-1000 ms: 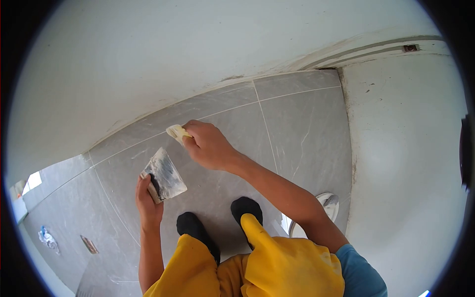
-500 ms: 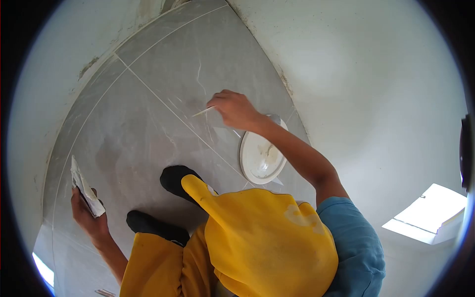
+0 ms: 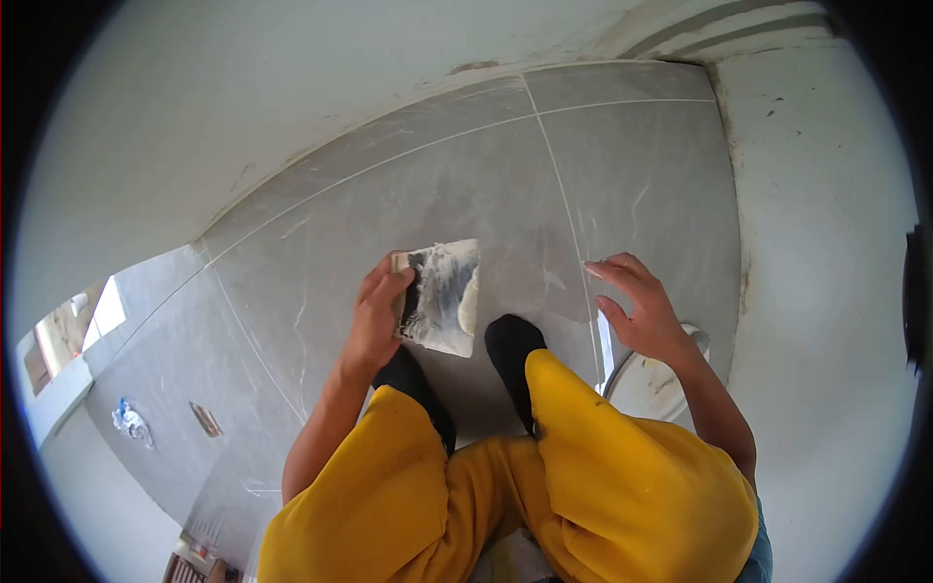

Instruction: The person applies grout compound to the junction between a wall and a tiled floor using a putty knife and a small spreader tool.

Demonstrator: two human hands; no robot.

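Observation:
My left hand (image 3: 374,316) grips the dark edge of a flat, squarish plate (image 3: 447,296) smeared with white paste, its thumb on top. To the right, my right hand (image 3: 643,306) hovers above the grey tiled floor, thumb and fingers apart, with a whitish fingertip and nothing clearly held. Below that hand and partly behind the forearm lies a round white lid-like disc (image 3: 646,387) with residue on it. A narrow pale strip (image 3: 605,352) shows at the disc's left side.
Grey floor tiles (image 3: 486,175) with white joints spread ahead, bordered by pale walls (image 3: 816,214). My black-socked feet (image 3: 513,342) stand in the middle. A crumpled white and blue item (image 3: 131,423) and a small brownish piece (image 3: 206,419) lie at the left.
The view has turned toward the left. The smeared plate is now in front of my feet, its broad face showing. The thin pale stick in my right hand is no longer visible, and the fingers have spread.

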